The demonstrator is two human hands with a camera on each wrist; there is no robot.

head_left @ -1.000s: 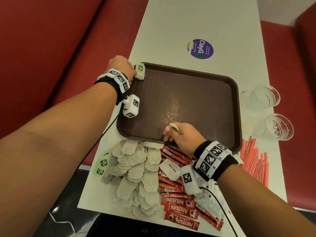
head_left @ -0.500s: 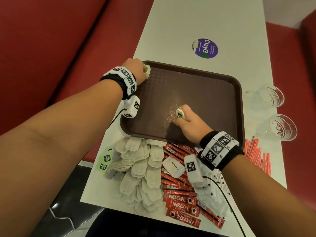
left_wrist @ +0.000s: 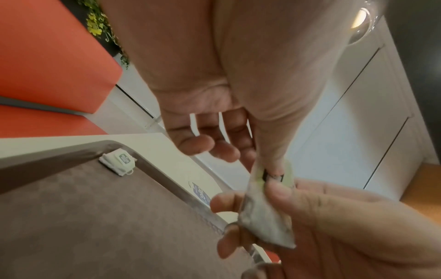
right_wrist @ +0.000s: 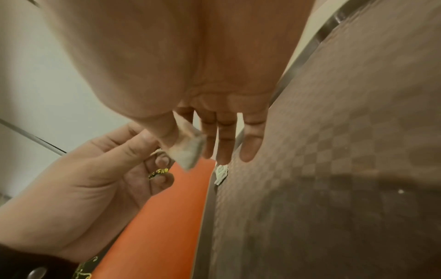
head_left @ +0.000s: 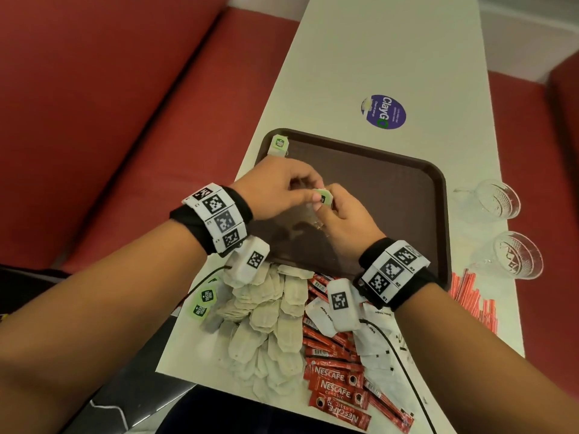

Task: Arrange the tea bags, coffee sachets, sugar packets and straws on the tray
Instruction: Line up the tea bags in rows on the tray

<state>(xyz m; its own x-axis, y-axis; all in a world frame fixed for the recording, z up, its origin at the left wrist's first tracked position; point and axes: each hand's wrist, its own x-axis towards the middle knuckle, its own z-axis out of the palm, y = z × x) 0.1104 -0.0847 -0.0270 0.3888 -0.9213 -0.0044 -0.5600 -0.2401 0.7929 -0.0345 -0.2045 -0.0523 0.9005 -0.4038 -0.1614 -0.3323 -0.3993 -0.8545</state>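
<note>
Above the left middle of the brown tray (head_left: pixel 391 189), both my hands meet on one tea bag (head_left: pixel 322 195) with a green tag. My left hand (head_left: pixel 300 186) pinches its tag (left_wrist: pixel 274 174) between thumb and finger. The thumb and forefinger of my right hand (head_left: pixel 327 206) pinch the bag's paper pouch (right_wrist: pixel 188 152), which hangs clear of the tray. Another tea bag (head_left: pixel 279 145) lies flat in the tray's far left corner (left_wrist: pixel 119 162). Loose tea bags (head_left: pixel 269 311), red coffee sachets (head_left: pixel 335 380), white sugar packets (head_left: pixel 376 336) and red straws (head_left: pixel 470 302) lie off the tray along its near side.
Two clear glasses (head_left: pixel 498 198) (head_left: pixel 517 255) stand on the white table (head_left: pixel 376 51) right of the tray. A purple round sticker (head_left: pixel 383 111) is beyond the tray. Red bench seats (head_left: pixel 109 104) flank the table on both sides.
My left hand let go of a tea bag in the tray's far left corner and came back toward the middle. My right hand carried its tea bag from the near edge up to meet it.
</note>
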